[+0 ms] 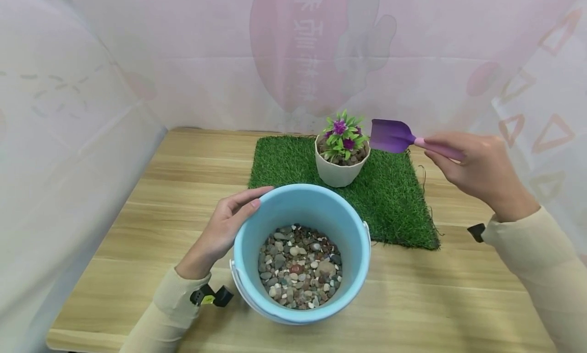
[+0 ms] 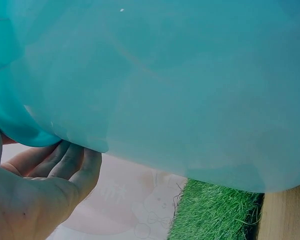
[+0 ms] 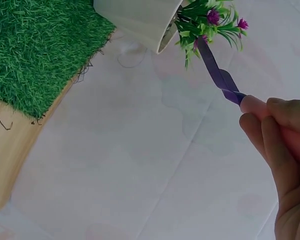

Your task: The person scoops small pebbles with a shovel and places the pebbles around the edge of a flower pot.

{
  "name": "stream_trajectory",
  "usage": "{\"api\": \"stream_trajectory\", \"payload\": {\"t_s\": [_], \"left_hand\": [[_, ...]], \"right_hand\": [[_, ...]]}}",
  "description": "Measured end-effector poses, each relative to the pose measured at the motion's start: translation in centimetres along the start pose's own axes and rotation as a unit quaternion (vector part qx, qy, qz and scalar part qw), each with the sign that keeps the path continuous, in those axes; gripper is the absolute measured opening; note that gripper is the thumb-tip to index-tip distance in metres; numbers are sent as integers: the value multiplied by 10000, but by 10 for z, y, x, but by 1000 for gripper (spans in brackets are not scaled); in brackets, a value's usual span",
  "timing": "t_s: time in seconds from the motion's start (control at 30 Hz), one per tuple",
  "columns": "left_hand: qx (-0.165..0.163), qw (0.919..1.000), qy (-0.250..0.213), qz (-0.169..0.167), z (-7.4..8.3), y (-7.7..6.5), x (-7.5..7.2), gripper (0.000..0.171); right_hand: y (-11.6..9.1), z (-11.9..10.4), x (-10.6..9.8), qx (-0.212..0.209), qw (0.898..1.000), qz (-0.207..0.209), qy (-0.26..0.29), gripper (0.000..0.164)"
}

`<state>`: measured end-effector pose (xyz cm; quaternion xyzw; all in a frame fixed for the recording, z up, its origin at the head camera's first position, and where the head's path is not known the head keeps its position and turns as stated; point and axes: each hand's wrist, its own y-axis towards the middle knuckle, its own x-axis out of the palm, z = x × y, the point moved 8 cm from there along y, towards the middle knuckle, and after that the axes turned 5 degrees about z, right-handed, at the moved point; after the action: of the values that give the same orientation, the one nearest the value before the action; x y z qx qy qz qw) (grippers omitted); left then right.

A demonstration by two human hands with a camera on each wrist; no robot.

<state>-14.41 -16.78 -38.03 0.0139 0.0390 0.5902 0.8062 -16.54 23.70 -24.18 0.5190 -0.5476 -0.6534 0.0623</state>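
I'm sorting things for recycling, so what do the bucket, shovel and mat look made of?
Bucket: probably plastic, smooth satin, with rounded rim. Shovel: satin, thin purple blade, painted metal or plastic, unclear. Mat: likely plastic turf, matte, with uniform green strands.

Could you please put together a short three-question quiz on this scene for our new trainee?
1. Which hand grips the purple shovel?
2. True or false: the white flowerpot stands on the green mat.
3. What lies inside the light-blue bucket? A) sand; B) pebbles; C) water.

Key:
1. The right hand.
2. True.
3. B.
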Motion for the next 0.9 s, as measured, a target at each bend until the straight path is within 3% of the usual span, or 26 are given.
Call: {"api": "stream_trajectory", "payload": {"t_s": [0.07,0.23,0.33,0.47,0.6,0.9], "left_hand": [[0,10000,-3,-4,0,0,0,43],[45,10000,4,-32,1,0,0,43],[61,10000,22,-24,1,1,-1,43],[28,10000,56,-1,0,2,-1,43],[-11,10000,71,13,-1,2,-2,43],[-26,10000,74,34,-1,1,-1,43]], "right_hand": [[0,-4,-3,-9,9999,56,120,50],[3,-20,-13,-83,9987,292,417,26],[7,-32,-18,-77,9972,384,632,30],[14,-50,-23,-69,9932,409,1086,50],[19,-70,-25,-267,9853,478,1616,44],[22,-97,-25,-714,9688,661,2278,39]]}}
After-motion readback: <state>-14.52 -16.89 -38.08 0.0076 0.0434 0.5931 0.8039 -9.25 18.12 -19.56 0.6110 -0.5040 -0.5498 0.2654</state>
